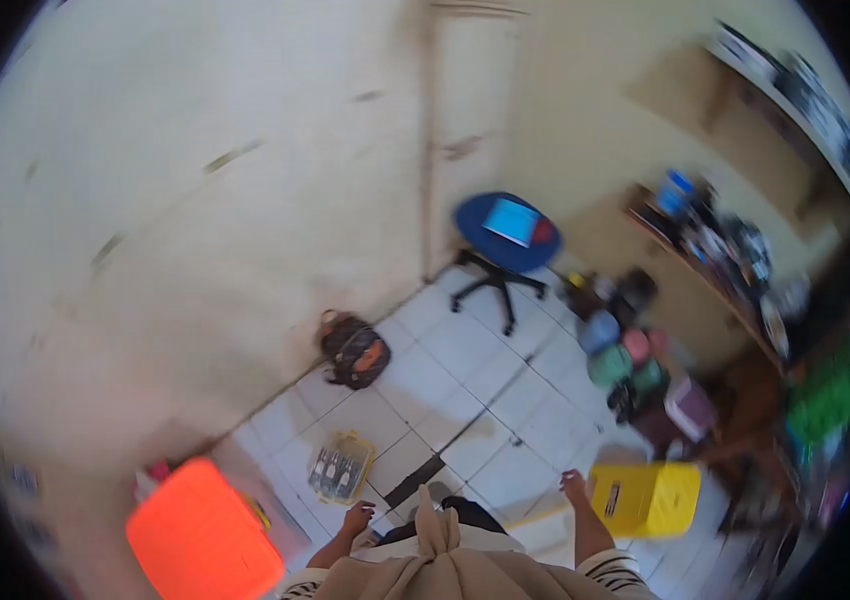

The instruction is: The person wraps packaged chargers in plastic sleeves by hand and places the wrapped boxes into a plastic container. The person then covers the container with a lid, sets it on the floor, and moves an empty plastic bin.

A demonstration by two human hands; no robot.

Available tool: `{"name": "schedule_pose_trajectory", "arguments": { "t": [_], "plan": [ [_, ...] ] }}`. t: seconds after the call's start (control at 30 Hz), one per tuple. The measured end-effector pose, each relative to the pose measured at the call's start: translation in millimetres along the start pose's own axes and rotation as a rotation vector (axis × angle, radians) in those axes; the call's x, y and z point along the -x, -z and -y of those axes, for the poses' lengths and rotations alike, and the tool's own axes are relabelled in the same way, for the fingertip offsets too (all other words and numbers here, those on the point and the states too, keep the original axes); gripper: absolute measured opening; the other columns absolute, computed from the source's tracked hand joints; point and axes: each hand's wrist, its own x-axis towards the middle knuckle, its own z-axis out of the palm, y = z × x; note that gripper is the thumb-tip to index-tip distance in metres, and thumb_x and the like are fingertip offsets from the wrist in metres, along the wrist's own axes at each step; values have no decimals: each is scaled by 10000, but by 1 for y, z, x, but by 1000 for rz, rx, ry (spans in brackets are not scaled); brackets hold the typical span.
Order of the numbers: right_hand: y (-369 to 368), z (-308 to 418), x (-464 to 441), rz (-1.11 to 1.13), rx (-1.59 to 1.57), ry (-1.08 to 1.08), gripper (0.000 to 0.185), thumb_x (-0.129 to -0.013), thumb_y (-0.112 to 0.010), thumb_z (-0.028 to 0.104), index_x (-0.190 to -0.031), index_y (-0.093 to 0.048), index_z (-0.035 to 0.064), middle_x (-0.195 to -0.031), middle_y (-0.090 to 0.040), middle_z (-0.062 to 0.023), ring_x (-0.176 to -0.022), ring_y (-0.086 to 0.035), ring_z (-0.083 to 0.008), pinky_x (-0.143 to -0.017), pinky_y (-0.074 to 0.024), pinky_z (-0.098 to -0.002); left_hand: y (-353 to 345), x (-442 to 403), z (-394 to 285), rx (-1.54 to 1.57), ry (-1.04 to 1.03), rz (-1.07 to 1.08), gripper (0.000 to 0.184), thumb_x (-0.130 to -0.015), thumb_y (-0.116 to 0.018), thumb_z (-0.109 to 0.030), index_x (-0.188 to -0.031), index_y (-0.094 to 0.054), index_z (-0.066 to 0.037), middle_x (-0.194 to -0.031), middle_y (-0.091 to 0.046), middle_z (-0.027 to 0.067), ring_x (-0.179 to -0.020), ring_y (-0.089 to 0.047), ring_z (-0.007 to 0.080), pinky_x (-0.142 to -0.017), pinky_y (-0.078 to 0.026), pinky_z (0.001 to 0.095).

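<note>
My left hand (pixel 358 516) is low in the view, its fingers loosely apart with nothing visible in them. Just beyond it on the floor lies a clear organizer case (pixel 342 467) with a yellow rim and dark and silvery pieces inside, too blurred to name. My right hand (pixel 573 486) hangs beside the left end of a yellow plastic box (pixel 650 499), fingers slightly spread. It seems to hold nothing, and whether it touches the box I cannot tell.
An orange-lidded bin (pixel 207 535) stands at lower left. A brown backpack (pixel 355 350) leans by the wall. Farther off is a blue swivel chair (pixel 508 232) with a light-blue item (pixel 512 221) on it. Several containers (pixel 608 365) and a cluttered wooden shelf (pixel 715 275) line the right.
</note>
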Motion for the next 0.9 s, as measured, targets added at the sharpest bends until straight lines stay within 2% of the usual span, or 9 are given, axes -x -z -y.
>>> {"name": "schedule_pose_trajectory", "arguments": {
  "t": [0.03,0.1,0.23,0.3,0.47,0.6,0.67,0.77,0.9],
  "plan": [
    [13,-11,33,-111,-174,-89,173,-751,-536,1,-922,-553,23,-736,-600,-104,-619,-586,-171,-501,-519,-311,0,-15,4,-43,-141,79,230,-806,-508,-185,-1009,-583,-107,-804,-654,102,-713,-636,190,-671,-497,317],
    [30,-1,124,-239,-284,-144,189,-763,-515,6,-948,-550,11,-738,-600,-121,-628,-589,-176,-510,-522,-311,2,-35,-16,-233,-220,211,223,-814,-477,-191,-985,-581,-93,-792,-649,102,-714,-633,195,-669,-492,322],
    [-5,-93,246,-174,-152,-343,199,-758,-559,57,-953,-570,17,-781,-624,-138,-621,-615,-199,-521,-526,-312,-14,-75,-55,-403,-302,447,223,-807,-450,-181,-968,-579,-96,-818,-637,91,-770,-619,195,-718,-475,333],
    [-17,-117,311,-235,-284,-518,184,-764,-561,63,-942,-576,19,-776,-623,-136,-616,-616,-203,-512,-524,-315,-34,-111,-56,-409,-438,587,208,-811,-467,-175,-971,-578,-101,-826,-635,78,-775,-612,211,-731,-470,336],
    [-45,-158,414,-266,-620,-1008,253,-822,-518,158,-1048,-532,44,-803,-616,-106,-614,-620,-198,-486,-471,-272,-119,-109,-154,-742,-601,682,186,-818,-512,-166,-973,-564,-78,-847,-635,98,-790,-614,245,-710,-478,351],
    [-52,-201,409,-452,-618,-859,227,-801,-542,155,-992,-564,35,-828,-624,-126,-687,-623,-220,-561,-499,-326,-216,-89,-194,-790,-764,756,193,-839,-506,-189,-985,-550,-70,-849,-620,130,-787,-604,277,-706,-475,358],
    [-53,-223,381,-530,-148,-761,217,-765,-580,144,-942,-581,18,-839,-626,-165,-750,-616,-265,-663,-487,-354,-265,-86,-195,-815,-859,807,186,-839,-511,-177,-989,-547,-73,-837,-609,134,-783,-594,286,-706,-469,363],
    [-56,-252,336,-620,-478,-676,288,-779,-575,127,-1039,-525,13,-852,-613,-164,-687,-603,-279,-617,-485,-359,-338,-70,-201,-770,-922,882,207,-812,-539,-122,-1015,-531,-83,-849,-598,130,-832,-570,297,-743,-452,376],
    [-50,-258,274,-718,-306,-649,344,-772,-599,118,-1087,-491,29,-940,-572,-175,-772,-588,-271,-711,-476,-350,-423,-72,-164,-883,-940,884,307,-803,-574,-119,-1093,-484,-78,-990,-564,139,-940,-554,276,-825,-433,355]
  ]
}}
